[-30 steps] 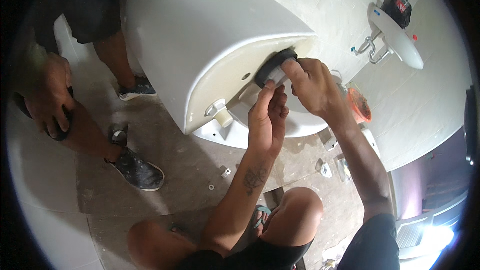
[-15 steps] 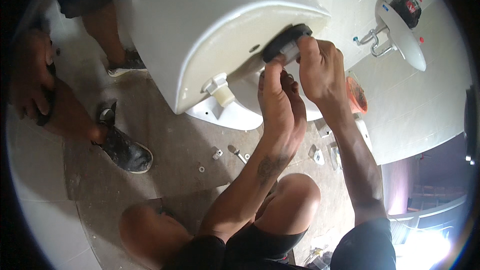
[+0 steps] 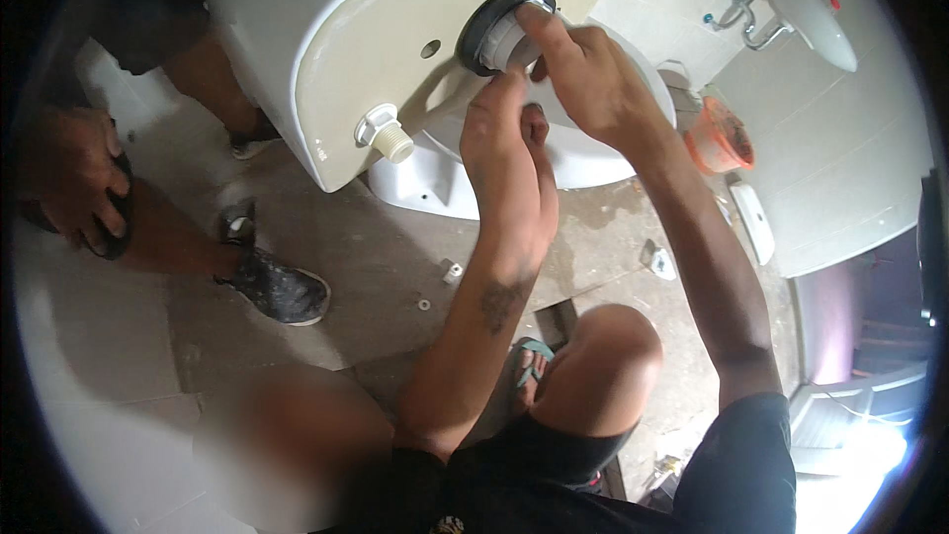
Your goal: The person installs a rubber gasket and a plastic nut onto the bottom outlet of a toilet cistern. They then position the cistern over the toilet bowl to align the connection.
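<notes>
The pale underside of a white ceramic toilet tank is tipped toward me. A thick black rubber gasket surrounds a white plastic outlet fitting on it. My right hand grips the outlet's right side, thumb on its rim and fingers curled behind. My left hand is closed at the lower edge, its fingertips against the fitting. A white threaded inlet stem with its nut sticks out lower left. Between it and the gasket lies a small bolt hole. The white toilet bowl stands behind my hands.
Another person's hand rests near their knee at left; their dark shoe is on the floor. Small white fittings lie on the brown floor. An orange bucket stands by the right wall, below a wall-mounted washbasin.
The tank sits higher and further left in view. The gasket, seen nearly edge-on before, now shows its face and the white outlet. Both hands have stayed at the fitting.
</notes>
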The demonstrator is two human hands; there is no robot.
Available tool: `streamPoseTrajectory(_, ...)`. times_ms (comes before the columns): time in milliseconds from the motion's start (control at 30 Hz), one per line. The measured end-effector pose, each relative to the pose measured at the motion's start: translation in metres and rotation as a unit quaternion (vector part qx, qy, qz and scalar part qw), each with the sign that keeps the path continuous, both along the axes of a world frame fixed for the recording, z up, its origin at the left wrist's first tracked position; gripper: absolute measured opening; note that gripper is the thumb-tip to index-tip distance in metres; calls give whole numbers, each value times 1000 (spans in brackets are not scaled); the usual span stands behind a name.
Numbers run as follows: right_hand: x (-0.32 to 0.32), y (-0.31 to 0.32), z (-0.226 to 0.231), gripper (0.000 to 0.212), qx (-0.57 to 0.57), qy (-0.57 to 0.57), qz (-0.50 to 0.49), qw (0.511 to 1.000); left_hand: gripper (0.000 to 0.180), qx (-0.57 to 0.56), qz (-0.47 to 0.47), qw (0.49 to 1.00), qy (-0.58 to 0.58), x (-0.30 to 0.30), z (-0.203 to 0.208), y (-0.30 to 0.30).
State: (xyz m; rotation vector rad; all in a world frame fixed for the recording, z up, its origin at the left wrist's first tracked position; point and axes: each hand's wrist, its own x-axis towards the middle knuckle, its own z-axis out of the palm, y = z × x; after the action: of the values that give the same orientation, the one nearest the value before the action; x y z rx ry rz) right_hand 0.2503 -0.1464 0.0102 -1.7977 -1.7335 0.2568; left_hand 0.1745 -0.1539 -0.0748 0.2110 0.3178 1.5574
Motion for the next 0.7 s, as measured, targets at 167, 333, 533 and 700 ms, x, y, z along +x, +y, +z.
streamPoseTrajectory(167,60,-70,-56,76,-135,301,211,920,8,80,399,865,293,-35,-128,-60)
streamPoseTrajectory(333,76,-98,-246,38,-366,351,126,853,25,-7,242,661,710,-101,-306,-56)
streamPoseTrajectory(533,78,-77,-385,42,-144,68,95,983,51,130,104,389,906,-117,-351,-77)
streamPoseTrajectory(700,73,-78,-410,42,-142,22,100,985,59,189,30,391,900,-88,-346,-52)
